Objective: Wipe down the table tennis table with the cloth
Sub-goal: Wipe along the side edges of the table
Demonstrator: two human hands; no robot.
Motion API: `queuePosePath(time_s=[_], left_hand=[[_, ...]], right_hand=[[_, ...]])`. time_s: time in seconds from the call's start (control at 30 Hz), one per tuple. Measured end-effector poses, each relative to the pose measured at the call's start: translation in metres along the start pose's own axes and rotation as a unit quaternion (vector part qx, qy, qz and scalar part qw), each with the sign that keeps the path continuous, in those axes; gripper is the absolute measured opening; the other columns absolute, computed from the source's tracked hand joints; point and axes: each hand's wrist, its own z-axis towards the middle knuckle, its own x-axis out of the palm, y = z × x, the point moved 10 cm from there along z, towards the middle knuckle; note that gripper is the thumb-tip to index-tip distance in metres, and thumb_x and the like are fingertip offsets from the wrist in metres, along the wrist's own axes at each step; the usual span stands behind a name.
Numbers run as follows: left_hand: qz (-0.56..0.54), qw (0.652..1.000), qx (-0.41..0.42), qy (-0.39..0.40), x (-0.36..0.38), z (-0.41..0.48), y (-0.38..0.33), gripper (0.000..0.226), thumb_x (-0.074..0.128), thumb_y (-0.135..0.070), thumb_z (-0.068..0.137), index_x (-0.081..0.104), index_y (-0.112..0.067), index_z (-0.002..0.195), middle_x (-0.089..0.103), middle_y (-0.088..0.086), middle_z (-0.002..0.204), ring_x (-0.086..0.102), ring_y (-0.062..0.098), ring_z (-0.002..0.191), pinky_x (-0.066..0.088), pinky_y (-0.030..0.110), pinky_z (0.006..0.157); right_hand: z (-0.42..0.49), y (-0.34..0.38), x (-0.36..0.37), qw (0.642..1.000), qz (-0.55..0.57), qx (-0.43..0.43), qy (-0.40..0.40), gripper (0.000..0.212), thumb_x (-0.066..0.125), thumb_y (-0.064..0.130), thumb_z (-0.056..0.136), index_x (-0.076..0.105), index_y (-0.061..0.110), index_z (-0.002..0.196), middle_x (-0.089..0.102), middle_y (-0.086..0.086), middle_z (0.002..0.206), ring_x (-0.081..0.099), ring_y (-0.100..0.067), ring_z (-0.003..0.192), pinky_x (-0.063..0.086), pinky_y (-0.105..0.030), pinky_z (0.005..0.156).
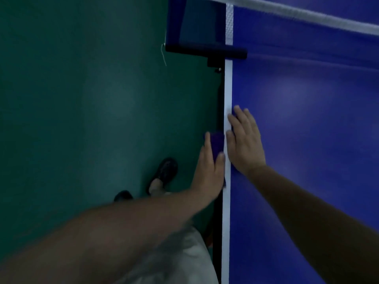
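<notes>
Cloth (217, 143) runs lengthwise along table edge (227, 89), held by left hand (207, 173).

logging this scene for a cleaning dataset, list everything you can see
table: one, blue with a white edge line, right half of view
net: one, dark mesh with white top tape, across the top
clamp: one, black, on the table's edge under the net
string: one, white, hanging left of the clamp
floor: green, left half of view
cloth: one, purple, against the table's side edge
shoes: two, dark, on the floor
garment: one, light, bottom centre
left hand: one, holds the cloth at the edge
right hand: one, flat on the table beside the white line
</notes>
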Motion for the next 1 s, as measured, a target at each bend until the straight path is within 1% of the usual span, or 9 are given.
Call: queuePosePath(time_s=[0.07, 0.13, 0.27, 0.37, 0.5, 0.67, 0.8, 0.9, 1.0], left_hand=[[-0.002, 0.999, -0.030, 0.020, 0.006, -0.030, 0.014, 0.065, 0.035, -0.051, 0.102, -0.004, -0.050, 0.155, 0.023, -0.015, 0.159, 0.024, -0.017, 0.136, 0.025, 0.010, 0.111], [-0.007, 0.998, -0.055, 0.018, 0.007, -0.034, 0.017, 0.061, 0.032, -0.059, 0.100, -0.006, -0.062, 0.147, 0.026, -0.023, 0.151, 0.029, -0.020, 0.129, 0.027, 0.003, 0.102], [-0.037, 0.997, -0.065, -0.018, -0.004, 0.033, -0.010, 0.062, 0.036, -0.041, 0.106, 0.005, -0.037, 0.159, 0.026, -0.006, 0.162, 0.027, -0.005, 0.137, 0.026, 0.020, 0.111], [-0.035, 0.997, -0.040, -0.049, -0.020, 0.107, -0.046, 0.061, 0.036, -0.035, 0.106, 0.007, -0.032, 0.160, 0.028, 0.001, 0.163, 0.032, 0.010, 0.144, 0.029, 0.033, 0.118], [-0.013, 0.997, -0.015, -0.074, -0.034, 0.163, -0.080, 0.062, 0.034, -0.039, 0.103, 0.009, -0.033, 0.160, 0.035, 0.003, 0.159, 0.041, 0.017, 0.140, 0.033, 0.038, 0.117], [0.068, 0.997, -0.008, 0.024, -0.034, 0.145, -0.069, 0.070, 0.039, -0.047, 0.103, -0.001, -0.035, 0.159, 0.044, 0.005, 0.151, 0.053, 0.019, 0.125, 0.046, 0.038, 0.103], [0.154, 0.976, 0.040, 0.149, -0.060, 0.132, -0.052, 0.074, 0.046, -0.047, 0.100, 0.003, -0.036, 0.159, 0.043, 0.002, 0.153, 0.053, 0.020, 0.127, 0.043, 0.028, 0.100], [0.167, 0.971, 0.012, 0.170, -0.110, 0.136, -0.036, 0.081, 0.051, -0.053, 0.096, -0.003, -0.043, 0.156, 0.047, 0.000, 0.147, 0.058, 0.021, 0.118, 0.047, 0.031, 0.097], [0.171, 0.972, -0.021, 0.159, -0.181, 0.148, -0.028, 0.075, 0.051, -0.059, 0.095, 0.005, -0.046, 0.153, 0.051, -0.001, 0.141, 0.059, 0.016, 0.110, 0.047, 0.028, 0.091]], right_hand=[[0.039, -0.001, 0.003, 1.000, -0.015, 0.006, 0.009, 0.049, 0.031, 0.019, 0.105, 0.043, -0.002, 0.148, 0.037, -0.017, 0.158, 0.029, -0.035, 0.149, 0.020, -0.047, 0.125], [0.059, -0.004, 0.006, 1.000, -0.014, 0.019, 0.012, 0.050, 0.029, 0.018, 0.106, 0.038, 0.001, 0.152, 0.033, -0.013, 0.161, 0.024, -0.032, 0.152, 0.015, -0.045, 0.126], [0.061, -0.005, 0.010, 0.999, -0.026, 0.029, 0.007, 0.053, 0.024, 0.022, 0.105, 0.035, 0.003, 0.153, 0.031, -0.011, 0.163, 0.021, -0.029, 0.153, 0.012, -0.042, 0.126], [0.062, -0.005, 0.010, 0.999, -0.042, 0.023, 0.008, 0.052, 0.028, 0.022, 0.105, 0.038, 0.003, 0.152, 0.033, -0.012, 0.161, 0.024, -0.030, 0.152, 0.015, -0.043, 0.126], [0.061, -0.007, 0.009, 0.999, -0.009, 0.031, 0.005, 0.052, 0.033, 0.017, 0.102, 0.041, 0.005, 0.151, 0.037, -0.011, 0.160, 0.026, -0.031, 0.151, 0.015, -0.044, 0.126], [0.061, -0.004, 0.007, 0.999, -0.020, 0.037, 0.018, 0.051, 0.031, 0.018, 0.103, 0.044, 0.002, 0.149, 0.039, -0.013, 0.158, 0.028, -0.033, 0.150, 0.021, -0.048, 0.124], [0.062, 0.000, 0.009, 0.996, -0.008, 0.073, 0.042, 0.049, 0.033, 0.016, 0.104, 0.042, 0.000, 0.149, 0.033, -0.013, 0.161, 0.023, -0.033, 0.152, 0.023, -0.054, 0.123], [0.063, 0.016, 0.008, 0.990, 0.001, 0.137, 0.039, 0.050, 0.052, 0.016, 0.102, 0.044, -0.002, 0.147, 0.031, -0.016, 0.161, 0.022, -0.036, 0.152, 0.021, -0.052, 0.124], [0.066, 0.068, 0.016, 0.991, -0.017, 0.132, 0.032, 0.045, 0.063, 0.019, 0.097, 0.058, -0.001, 0.136, 0.045, -0.020, 0.152, 0.036, -0.042, 0.145, 0.034, -0.057, 0.116]])
